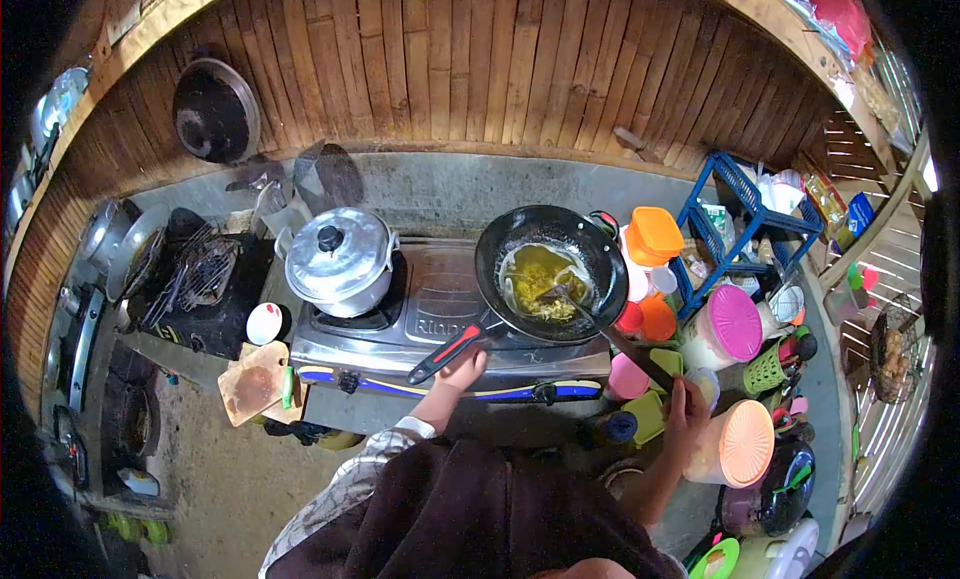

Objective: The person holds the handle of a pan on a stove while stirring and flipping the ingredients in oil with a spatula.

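A black wok (495, 241) with yellowish oil and bits of food (545, 279) sits on the right burner of a silver gas stove (440, 269). My right hand (686, 411) is closed round the dark handle of a spatula (630, 349), whose blade dips into the food. Beside the wok's black and red handle (445, 355), my left hand (462, 369) is held near the stove's front edge; its fingers are partly hidden behind the handle, so their grip is unclear. On the left burner stands a lidded silver pot (338, 257).
Left of the stove are a cutting board (252, 384) with a green-handled knife (288, 387), a small bowl (264, 323) and a blackened grill (205, 269). A blue rack (745, 194), an orange container (655, 236) and a peach-lidded tub (747, 444) crowd the right side.
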Demonstrator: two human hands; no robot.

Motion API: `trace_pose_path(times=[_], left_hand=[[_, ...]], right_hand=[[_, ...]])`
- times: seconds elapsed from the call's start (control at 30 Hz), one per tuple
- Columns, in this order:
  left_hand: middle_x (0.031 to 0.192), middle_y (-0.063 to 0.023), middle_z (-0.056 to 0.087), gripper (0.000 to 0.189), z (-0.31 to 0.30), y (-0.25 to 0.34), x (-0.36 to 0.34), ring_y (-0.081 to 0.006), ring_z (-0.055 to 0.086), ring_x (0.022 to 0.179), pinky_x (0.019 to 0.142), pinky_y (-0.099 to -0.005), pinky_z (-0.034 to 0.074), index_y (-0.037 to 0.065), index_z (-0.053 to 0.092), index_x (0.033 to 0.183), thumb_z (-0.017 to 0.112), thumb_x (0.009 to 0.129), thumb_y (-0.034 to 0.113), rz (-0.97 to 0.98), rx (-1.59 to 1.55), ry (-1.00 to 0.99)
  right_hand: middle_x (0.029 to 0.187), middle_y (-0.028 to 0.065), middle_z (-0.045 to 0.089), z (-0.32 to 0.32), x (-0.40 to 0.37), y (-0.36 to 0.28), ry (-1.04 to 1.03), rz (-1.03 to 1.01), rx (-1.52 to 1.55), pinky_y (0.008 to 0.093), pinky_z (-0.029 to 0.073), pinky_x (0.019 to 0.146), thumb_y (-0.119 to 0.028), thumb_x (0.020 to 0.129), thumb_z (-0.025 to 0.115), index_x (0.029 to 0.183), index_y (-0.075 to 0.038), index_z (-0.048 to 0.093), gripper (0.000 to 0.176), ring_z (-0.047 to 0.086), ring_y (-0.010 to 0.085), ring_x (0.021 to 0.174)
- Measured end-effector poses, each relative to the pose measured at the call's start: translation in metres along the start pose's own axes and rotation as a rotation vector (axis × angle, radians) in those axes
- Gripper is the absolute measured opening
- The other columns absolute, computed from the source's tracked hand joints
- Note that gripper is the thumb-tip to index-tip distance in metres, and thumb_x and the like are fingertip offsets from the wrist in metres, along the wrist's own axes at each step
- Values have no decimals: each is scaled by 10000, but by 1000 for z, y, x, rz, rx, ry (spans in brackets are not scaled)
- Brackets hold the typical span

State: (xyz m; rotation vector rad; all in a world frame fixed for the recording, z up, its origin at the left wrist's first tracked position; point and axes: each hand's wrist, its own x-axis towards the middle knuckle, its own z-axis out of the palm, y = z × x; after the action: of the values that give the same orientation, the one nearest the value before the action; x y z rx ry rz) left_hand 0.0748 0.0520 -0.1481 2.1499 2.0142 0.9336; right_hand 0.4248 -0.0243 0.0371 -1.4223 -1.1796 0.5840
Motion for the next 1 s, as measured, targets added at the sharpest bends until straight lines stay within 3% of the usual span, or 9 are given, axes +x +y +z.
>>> trace_pose_path(times=[0.1, 0.23, 0.33, 0.47, 0.57, 0.7, 0.8, 0.93, 1.0], left_hand=[[822, -163, 579, 252, -1, 1, 0, -321, 580, 747, 661, -421, 471, 74, 590, 843, 504, 722, 278, -10, -9, 26], [836, -167, 584, 255, -3, 3, 0, -322, 581, 756, 666, -427, 470, 69, 594, 829, 495, 726, 279, -42, -28, -14], [843, -168, 589, 259, -2, 2, 0, -320, 582, 771, 687, -426, 471, 73, 600, 839, 487, 732, 280, -58, 3, -32], [832, -166, 592, 262, -4, 6, 0, -321, 583, 774, 704, -424, 471, 76, 607, 843, 482, 735, 280, -58, -23, 29], [819, -165, 592, 259, -11, 10, 2, -323, 582, 777, 715, -422, 470, 81, 611, 842, 480, 736, 278, -30, -39, 73], [815, -164, 591, 254, -14, 11, 3, -325, 580, 768, 698, -424, 470, 74, 610, 830, 483, 736, 274, -52, -30, -12], [797, -163, 591, 254, -10, 8, 2, -323, 580, 751, 684, -422, 469, 67, 612, 807, 483, 736, 275, -36, -7, 7], [773, -162, 588, 258, -10, 8, 2, -319, 580, 734, 676, -416, 470, 61, 613, 789, 483, 732, 276, -42, -2, 16], [776, -159, 589, 258, -11, 10, 2, -318, 580, 737, 677, -415, 470, 65, 614, 798, 484, 731, 277, -27, 1, 27]], right_hand=[[593, -32, 477, 21, 7, 7, -43, -27, 90, 183, 316, 439, -113, 870, 522, 945, 1, 602, 158, 406, 34, 478], [664, -7, 518, 41, 12, 17, -55, -23, 119, 190, 375, 500, -89, 867, 514, 1006, 13, 575, 184, 460, 57, 548], [910, 64, 566, 54, 12, 30, -221, 60, 187, 246, 469, 570, -106, 844, 537, 1062, -26, 528, 232, 545, 124, 676], [1001, 60, 502, 66, 12, 65, -219, -40, 279, 232, 463, 575, -38, 798, 578, 1058, -36, 513, 269, 537, 130, 722], [933, 56, 534, 65, 10, 56, -182, -25, 324, 224, 456, 566, -54, 811, 570, 1052, -33, 526, 246, 534, 122, 690], [839, 47, 558, 48, 2, 18, -98, 74, 253, 219, 449, 558, -68, 827, 557, 1031, -22, 546, 210, 525, 112, 641], [659, 1, 517, 33, 2, 20, 4, -38, 231, 187, 369, 492, -66, 847, 539, 1049, -9, 538, 210, 459, 55, 555], [616, -24, 451, 13, -4, 4, 36, -76, 241, 187, 322, 468, -77, 869, 507, 1020, -10, 546, 169, 403, 44, 523], [642, -4, 481, 0, -6, 2, 48, -62, 198, 196, 335, 476, -89, 852, 532, 987, -10, 555, 158, 418, 59, 530]])
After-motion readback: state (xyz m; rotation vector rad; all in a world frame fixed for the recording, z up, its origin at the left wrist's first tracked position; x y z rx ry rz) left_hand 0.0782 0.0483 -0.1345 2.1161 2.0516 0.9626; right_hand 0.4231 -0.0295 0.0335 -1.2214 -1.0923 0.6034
